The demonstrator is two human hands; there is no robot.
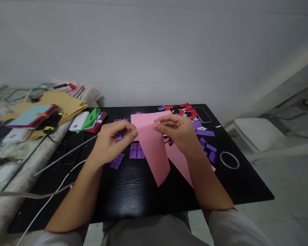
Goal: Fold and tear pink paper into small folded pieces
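Observation:
A strip of pink paper [155, 157] hangs tilted above the black table, its lower end toward me. My left hand [118, 138] pinches it at its upper left corner, thumb against forefinger. At the upper right corner my right hand [177, 131] grips the same strip between thumb and fingers. Behind it lies a pink sheet [150, 118] on the table. Another pink piece [179, 162] rests partly under my right forearm. Purple paper pieces [137, 151] with dark lines lie just beyond and below my left hand.
Red and white scraps [188, 111] and purple scraps [210, 150] spread at the right, near a silver ring [229, 160]. Left are a long thin rod [66, 155], a white cable [64, 179], and bundled coloured papers [94, 119]. A white stool [248, 133] stands beyond the table [128, 191].

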